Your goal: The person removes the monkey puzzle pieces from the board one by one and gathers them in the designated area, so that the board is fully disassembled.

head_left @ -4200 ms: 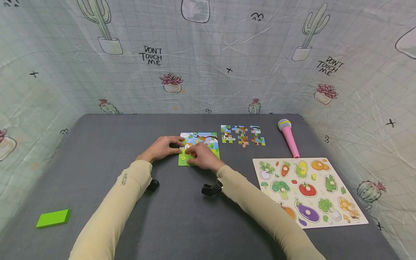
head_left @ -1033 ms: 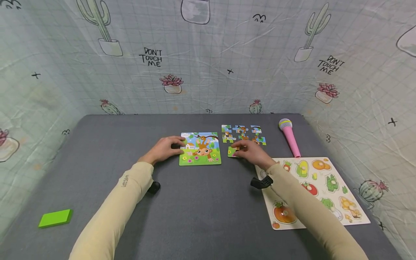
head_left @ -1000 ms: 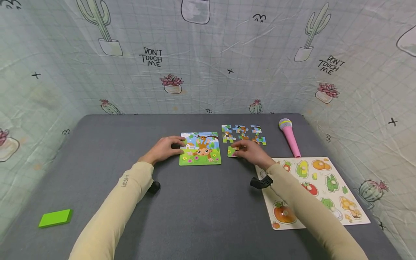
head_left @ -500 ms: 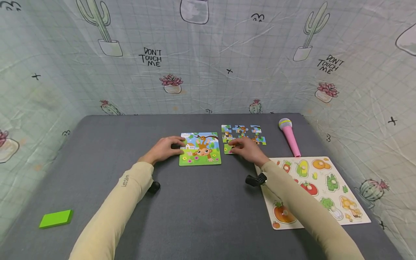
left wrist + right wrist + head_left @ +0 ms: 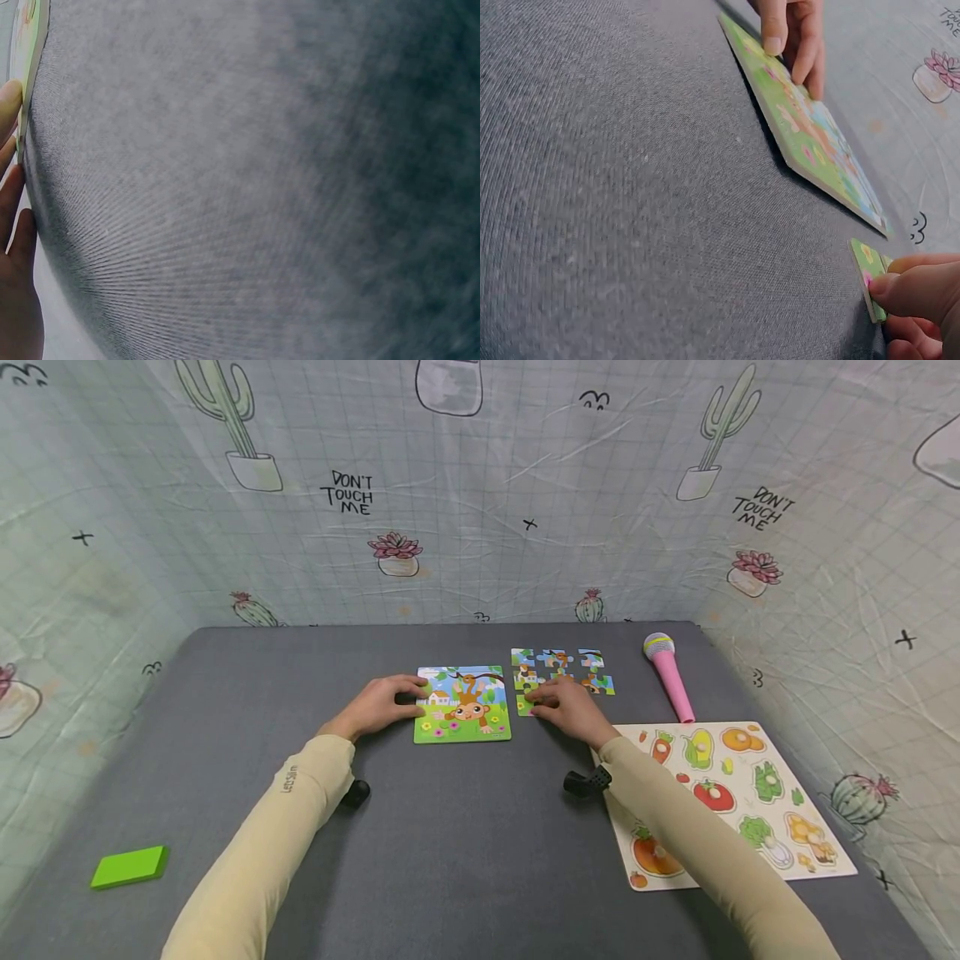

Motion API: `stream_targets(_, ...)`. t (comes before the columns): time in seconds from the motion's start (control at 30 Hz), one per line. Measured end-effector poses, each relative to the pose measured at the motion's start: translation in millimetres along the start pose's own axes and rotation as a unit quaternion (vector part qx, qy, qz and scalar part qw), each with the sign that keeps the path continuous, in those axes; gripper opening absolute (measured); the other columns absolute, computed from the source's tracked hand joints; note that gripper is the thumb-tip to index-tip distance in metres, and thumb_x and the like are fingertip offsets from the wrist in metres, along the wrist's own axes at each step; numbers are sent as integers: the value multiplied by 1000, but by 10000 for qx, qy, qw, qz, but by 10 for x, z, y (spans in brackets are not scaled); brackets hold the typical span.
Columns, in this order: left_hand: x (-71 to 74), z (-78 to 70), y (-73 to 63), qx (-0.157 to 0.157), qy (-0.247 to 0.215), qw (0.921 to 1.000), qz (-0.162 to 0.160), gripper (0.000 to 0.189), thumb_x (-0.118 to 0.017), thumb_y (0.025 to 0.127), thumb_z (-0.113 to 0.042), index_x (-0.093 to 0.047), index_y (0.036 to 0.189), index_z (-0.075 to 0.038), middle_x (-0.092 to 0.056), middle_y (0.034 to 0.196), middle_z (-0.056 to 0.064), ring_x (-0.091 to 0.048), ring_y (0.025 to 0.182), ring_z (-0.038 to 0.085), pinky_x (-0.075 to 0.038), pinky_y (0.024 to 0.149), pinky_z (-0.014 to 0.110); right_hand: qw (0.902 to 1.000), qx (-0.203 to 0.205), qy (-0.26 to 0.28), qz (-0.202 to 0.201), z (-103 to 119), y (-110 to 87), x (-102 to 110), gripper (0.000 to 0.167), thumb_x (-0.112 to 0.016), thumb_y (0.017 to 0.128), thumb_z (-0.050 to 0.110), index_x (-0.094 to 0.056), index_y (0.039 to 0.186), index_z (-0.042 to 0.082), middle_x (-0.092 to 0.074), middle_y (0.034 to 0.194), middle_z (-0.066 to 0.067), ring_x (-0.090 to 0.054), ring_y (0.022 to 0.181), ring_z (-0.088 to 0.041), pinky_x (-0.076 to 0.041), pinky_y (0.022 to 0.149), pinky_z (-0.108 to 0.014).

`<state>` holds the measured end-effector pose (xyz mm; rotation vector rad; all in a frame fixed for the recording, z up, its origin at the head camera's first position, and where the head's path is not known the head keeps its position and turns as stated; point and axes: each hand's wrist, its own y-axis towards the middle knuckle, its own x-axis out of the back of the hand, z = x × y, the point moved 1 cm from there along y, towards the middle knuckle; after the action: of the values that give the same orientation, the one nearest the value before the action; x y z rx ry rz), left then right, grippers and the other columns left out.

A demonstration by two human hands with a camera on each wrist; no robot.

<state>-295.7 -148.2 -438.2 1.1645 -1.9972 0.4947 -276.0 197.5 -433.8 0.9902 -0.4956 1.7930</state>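
Note:
A square monkey jigsaw puzzle (image 5: 467, 693) lies on the grey table. My left hand (image 5: 378, 702) rests at its left side, thumb and fingertips touching the board's edge and face. My right hand (image 5: 572, 707) pinches a small green puzzle piece (image 5: 522, 706) with a flower on it, just below the left column of loose puzzle pieces (image 5: 524, 677). In the right wrist view, thumb and finger cover part of this puzzle piece (image 5: 865, 262). The right hand hides part of the middle lower loose piece. The left wrist view catches only the left hand's fingers (image 5: 10, 199) and a sliver of board.
Several loose pieces stand in two rows right of the puzzle. A pink toy microphone (image 5: 671, 681) lies farther right. A wooden vegetable peg board (image 5: 750, 852) sits below it, partly under the right forearm. A green block (image 5: 129, 867) is at the left front.
My right hand has gone from over the puzzle to its right, and in the last second shifted the green piece slightly up and left, under the left column. The left hand stays put.

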Motion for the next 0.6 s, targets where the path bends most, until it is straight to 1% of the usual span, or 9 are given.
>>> stream_targets(0.13, 6, -1, 2, -12, 3, 10000, 27, 33, -72, 91, -20, -69, 120, -5, -53, 142, 11, -42, 135, 33, -34, 113, 50, 9999, 26, 130, 3, -10, -16, 0, 27, -69, 93, 12, -71, 118, 4, -60, 109, -14, -64, 93, -27, -55, 79, -41)
stream_targets(0.27, 4, 4, 7, 11, 7, 10000, 45, 34, -72, 91, -20, -69, 120, -4, -53, 142, 11, -42, 136, 33, -33, 113, 50, 9989, 30, 459, 78, -29, -37, 15, 29, -70, 91, 11, -69, 118, 1, -60, 107, -16, -66, 89, -25, -54, 75, -39)
stream_targets(0.37, 10, -1, 10, 51, 20, 10000, 65, 34, -72, 91, -21, -69, 120, -4, -53, 142, 11, -42, 136, 32, -33, 113, 49, 9983, -74, 569, 117, -37, -49, 23, 30, -72, 90, 11, -69, 118, 1, -61, 108, -15, -64, 88, -23, -52, 74, -38)
stream_targets(0.5, 15, 7, 17, 113, 13, 9999, 90, 34, -72, 91, -22, -70, 120, -5, -53, 142, 9, -42, 136, 30, -33, 114, 48, 9985, -150, 521, 124, -44, -56, 21, 30, -72, 91, 13, -69, 119, 3, -61, 108, -14, -62, 90, -23, -51, 73, -37)
stream_targets(0.6, 14, 13, 24, 118, 20, 9999, 98, 34, -72, 91, -22, -70, 120, -5, -53, 143, 9, -42, 136, 30, -33, 114, 48, 9988, -123, 465, 108, -55, -55, 11, 29, -71, 91, 13, -69, 118, 3, -60, 108, -14, -61, 90, -23, -50, 73, -37)
